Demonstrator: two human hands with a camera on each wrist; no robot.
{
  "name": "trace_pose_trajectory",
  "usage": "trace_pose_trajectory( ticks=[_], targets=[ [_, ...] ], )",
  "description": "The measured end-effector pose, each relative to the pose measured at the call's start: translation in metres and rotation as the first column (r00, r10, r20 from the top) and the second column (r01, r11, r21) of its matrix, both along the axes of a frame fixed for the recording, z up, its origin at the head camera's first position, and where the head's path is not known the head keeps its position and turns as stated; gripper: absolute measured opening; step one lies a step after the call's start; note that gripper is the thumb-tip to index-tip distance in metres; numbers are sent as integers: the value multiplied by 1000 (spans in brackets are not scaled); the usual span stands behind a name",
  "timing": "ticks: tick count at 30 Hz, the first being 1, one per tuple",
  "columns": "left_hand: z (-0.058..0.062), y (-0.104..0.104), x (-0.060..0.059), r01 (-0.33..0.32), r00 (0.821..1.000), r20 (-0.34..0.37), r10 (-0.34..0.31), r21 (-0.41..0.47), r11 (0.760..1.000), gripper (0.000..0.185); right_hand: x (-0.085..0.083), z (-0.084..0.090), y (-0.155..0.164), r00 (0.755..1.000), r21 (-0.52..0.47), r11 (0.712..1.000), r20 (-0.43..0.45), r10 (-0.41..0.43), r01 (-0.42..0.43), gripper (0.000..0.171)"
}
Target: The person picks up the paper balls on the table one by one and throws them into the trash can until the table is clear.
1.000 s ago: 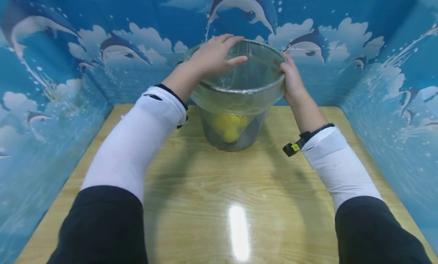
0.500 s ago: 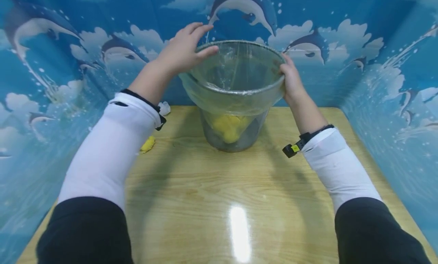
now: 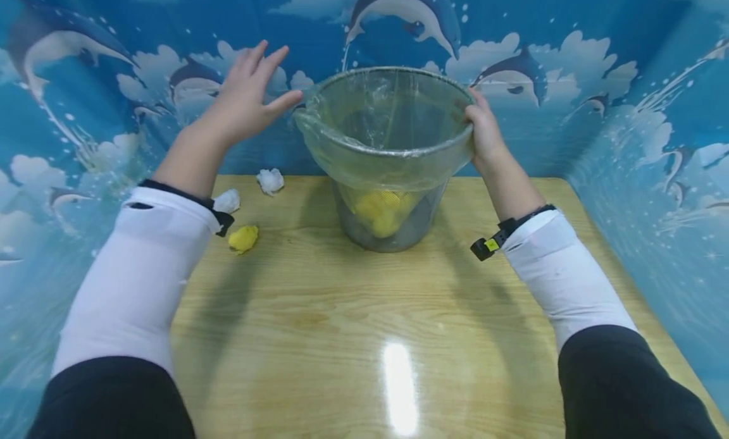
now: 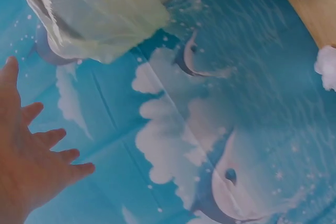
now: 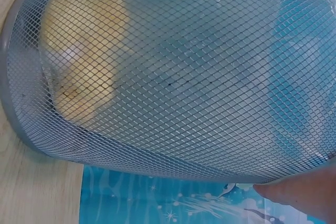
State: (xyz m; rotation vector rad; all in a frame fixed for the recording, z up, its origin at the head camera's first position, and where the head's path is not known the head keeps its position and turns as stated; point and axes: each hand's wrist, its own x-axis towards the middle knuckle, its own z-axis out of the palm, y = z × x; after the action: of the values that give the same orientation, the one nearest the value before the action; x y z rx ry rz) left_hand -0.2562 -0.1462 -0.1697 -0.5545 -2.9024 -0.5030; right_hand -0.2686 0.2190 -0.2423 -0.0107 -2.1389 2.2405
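A grey wire-mesh wastebasket (image 3: 421, 221) stands at the back middle of the table, lined with a thin translucent plastic bag (image 3: 370, 167) folded over its rim. Yellow crumpled stuff (image 3: 384, 214) shows through the mesh at its bottom. My right hand (image 3: 486, 129) grips the basket's rim on the right side; in the right wrist view a fingertip (image 5: 299, 190) shows beside the mesh. My left hand (image 3: 245, 97) is in the air left of the basket, fingers spread and holding nothing. The left wrist view also has that hand (image 4: 37, 156) apart from the bag.
Left of the basket lie two crumpled white balls, one farther back (image 3: 270, 181) and one by the left wrist (image 3: 228, 201). A crumpled yellow ball (image 3: 243, 238) lies nearer. Dolphin-print walls (image 3: 643, 142) enclose the wooden table (image 3: 342, 338) at the back and sides.
My left hand has moved left from over the basket's opening to beside it, uncovering the white and yellow balls. The right hand has kept its grip on the rim.
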Motion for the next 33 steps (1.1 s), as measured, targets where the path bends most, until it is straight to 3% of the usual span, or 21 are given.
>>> trace_pose_trajectory(
  ticks=[9, 13, 18, 27, 33],
  targets=[
    [-19, -27, 7, -47, 999, -10, 47, -19, 999, 79, -1, 0, 1, 1000, -3, 1000, 14, 3, -3, 69],
    [-33, -39, 12, -66, 998, 24, 66, -12, 998, 81, -1, -1, 1, 1000, 1, 1000, 28, -4, 4, 69],
    [-52, -56, 16, -115, 991, 68, 113, 23, 993, 81, -1, -2, 1, 999, 22, 1000, 32, -2, 1, 69],
    [-92, -88, 29, -214, 977, 29, 212, 144, 966, 76, -1, 1, -1, 999, 32, 999, 40, -4, 2, 69],
    [-126, -100, 32, -234, 972, 34, 233, 51, 971, 80, 0, 2, 1, 999, 28, 1000, 35, 0, -1, 69]
  ],
)
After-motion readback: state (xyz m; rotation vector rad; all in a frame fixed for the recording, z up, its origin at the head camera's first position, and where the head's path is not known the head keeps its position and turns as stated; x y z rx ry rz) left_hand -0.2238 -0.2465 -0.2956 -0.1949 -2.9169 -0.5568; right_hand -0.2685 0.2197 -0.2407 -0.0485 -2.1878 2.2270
